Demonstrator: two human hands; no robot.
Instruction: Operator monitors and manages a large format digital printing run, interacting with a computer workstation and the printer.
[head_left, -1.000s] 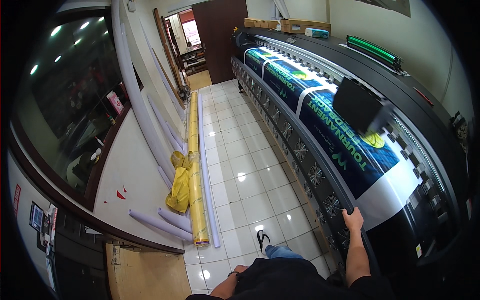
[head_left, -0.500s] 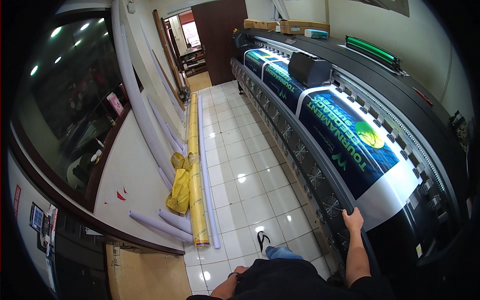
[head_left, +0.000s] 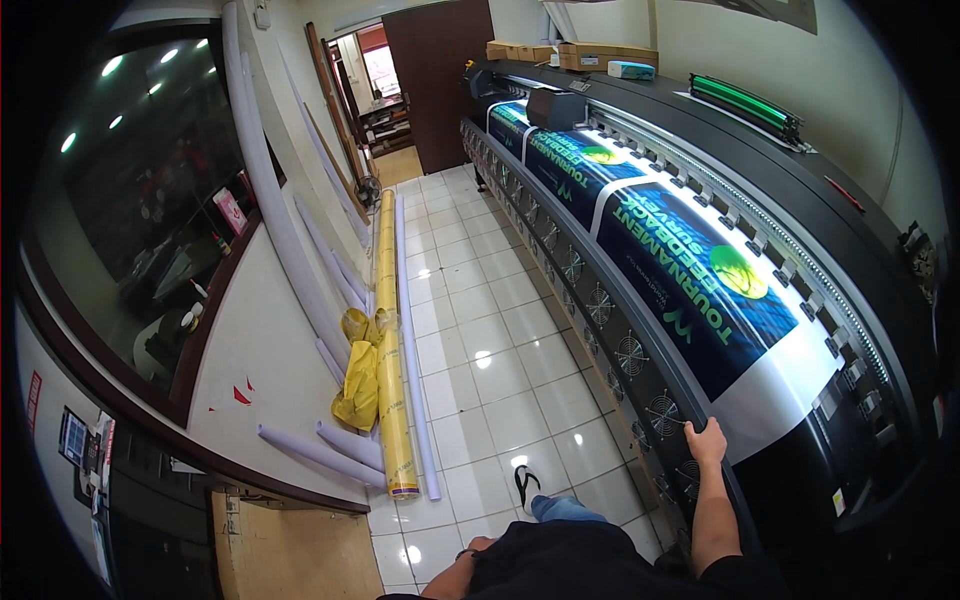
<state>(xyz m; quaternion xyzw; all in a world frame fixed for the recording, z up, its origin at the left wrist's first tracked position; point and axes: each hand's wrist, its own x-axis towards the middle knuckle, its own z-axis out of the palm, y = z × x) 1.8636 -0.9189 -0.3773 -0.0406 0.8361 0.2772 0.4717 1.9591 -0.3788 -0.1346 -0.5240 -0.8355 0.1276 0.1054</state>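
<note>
My right hand (head_left: pixel 707 441) has its fingers curled over the dark front rail (head_left: pixel 655 350) of a wide-format printer (head_left: pixel 740 140). Beside that hand, a dark blue printed banner (head_left: pixel 655 285) with green lettering and a yellow-green ball slopes down over the printer's front, ending in a blank white strip. Toward the far end, the black print carriage (head_left: pixel 556 110) sits over the banner. My left hand (head_left: pixel 480 544) hangs low beside my dark shirt, a dark band at its wrist. Its fingers are mostly hidden, and no held thing shows there.
Along the left wall lie a long yellow-wrapped roll (head_left: pixel 398 440), a thin white tube (head_left: pixel 415 400) and crumpled yellow wrapping (head_left: pixel 358 385). Several white tubes lean or lie nearby. Small fans (head_left: pixel 632 355) line the printer's front. Cardboard boxes (head_left: pixel 606 56) rest on top. A dark door (head_left: pixel 437 85) stands beyond.
The print carriage has slid along the printer toward its far end, uncovering another ball on the middle banner panel. My right hand stays on the rail, and my left hand has barely shifted.
</note>
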